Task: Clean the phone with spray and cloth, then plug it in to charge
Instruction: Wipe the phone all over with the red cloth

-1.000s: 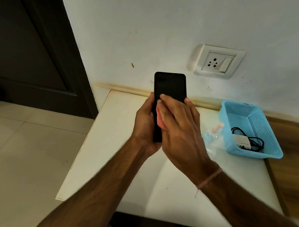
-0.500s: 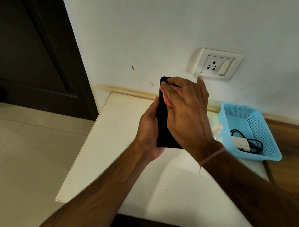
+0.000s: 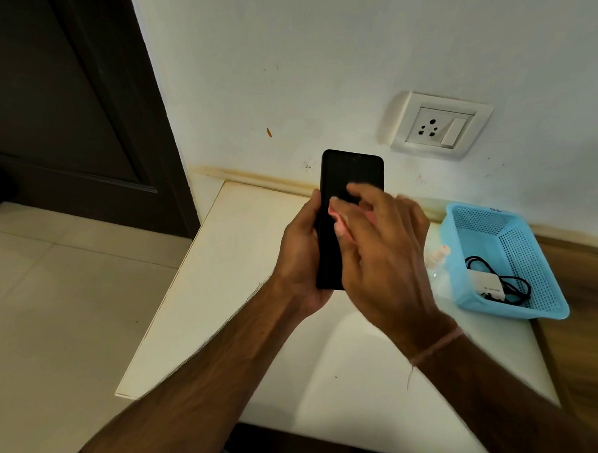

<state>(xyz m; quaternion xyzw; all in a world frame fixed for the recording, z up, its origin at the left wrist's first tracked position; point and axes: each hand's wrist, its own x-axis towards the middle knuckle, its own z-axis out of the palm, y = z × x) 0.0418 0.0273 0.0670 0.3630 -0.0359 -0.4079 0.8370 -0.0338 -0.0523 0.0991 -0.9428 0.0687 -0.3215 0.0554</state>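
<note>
A black phone (image 3: 348,172) stands upright above the white table (image 3: 240,292), gripped along its left edge and bottom by my left hand (image 3: 299,257). My right hand (image 3: 382,257) presses a small pink cloth (image 3: 337,214) against the middle of the dark screen; the hand is motion-blurred and hides most of the cloth and the lower screen. A small clear spray bottle (image 3: 438,263) lies on the table right of my hands, partly hidden. The white charger with its black cable (image 3: 490,286) rests inside the blue basket (image 3: 541,298).
A white wall socket with a switch (image 3: 439,128) sits on the wall above and right of the phone. A dark door (image 3: 63,96) and tiled floor (image 3: 58,301) are on the left. Wood surface borders the table at the right.
My right hand with the cloth has slid down from the phone's top to its middle, uncovering the upper screen. The left hand's hold is unchanged.
</note>
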